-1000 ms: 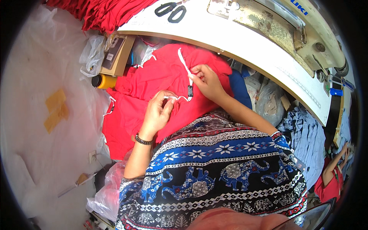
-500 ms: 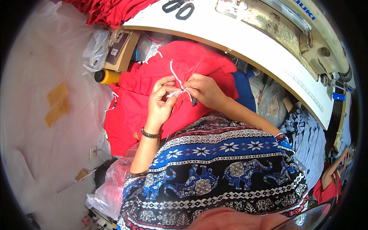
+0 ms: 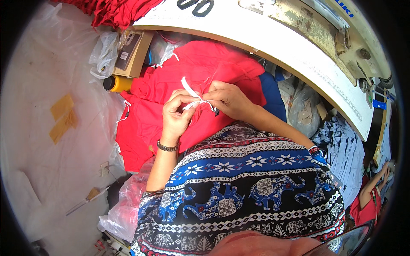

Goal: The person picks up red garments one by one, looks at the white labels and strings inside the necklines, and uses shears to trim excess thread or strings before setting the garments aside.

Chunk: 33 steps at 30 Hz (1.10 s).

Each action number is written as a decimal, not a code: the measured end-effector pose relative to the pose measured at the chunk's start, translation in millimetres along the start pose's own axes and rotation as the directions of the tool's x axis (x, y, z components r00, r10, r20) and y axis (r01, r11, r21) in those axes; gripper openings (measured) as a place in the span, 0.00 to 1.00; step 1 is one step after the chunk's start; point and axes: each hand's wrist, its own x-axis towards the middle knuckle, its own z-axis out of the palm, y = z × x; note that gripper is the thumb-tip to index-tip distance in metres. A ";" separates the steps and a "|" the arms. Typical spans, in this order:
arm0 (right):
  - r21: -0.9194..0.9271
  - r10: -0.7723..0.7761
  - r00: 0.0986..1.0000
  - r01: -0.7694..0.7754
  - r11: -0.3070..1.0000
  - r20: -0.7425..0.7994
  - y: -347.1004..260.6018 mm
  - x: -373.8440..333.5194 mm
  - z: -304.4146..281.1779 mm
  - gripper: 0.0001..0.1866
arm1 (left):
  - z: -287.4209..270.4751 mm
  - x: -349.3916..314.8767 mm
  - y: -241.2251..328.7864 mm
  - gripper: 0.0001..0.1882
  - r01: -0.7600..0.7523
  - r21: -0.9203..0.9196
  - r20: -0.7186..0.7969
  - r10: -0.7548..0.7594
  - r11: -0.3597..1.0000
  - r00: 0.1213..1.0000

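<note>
The left hand (image 3: 176,114) and right hand (image 3: 229,100) are close together, fingertips pinching a white cord (image 3: 188,88) whose loose end sticks out toward the desk (image 3: 239,30). The cord is over red fabric (image 3: 147,121), a small black label (image 3: 216,112) hanging just below the right hand.

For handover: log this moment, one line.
left hand: pinching narrow white fabric strip; right hand: pinching same strip; beneath: rumpled red cloth

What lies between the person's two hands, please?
The head view shows a white cord between the left hand and the right hand, with red fabric beneath.
</note>
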 end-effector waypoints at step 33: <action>0.073 -0.140 0.975 0.155 0.985 -0.171 -55.4 3.9 -44.4 0.06 | -8.3 6.5 69.4 0.24 -0.196 -0.662 -0.302 -0.019 0.723 0.953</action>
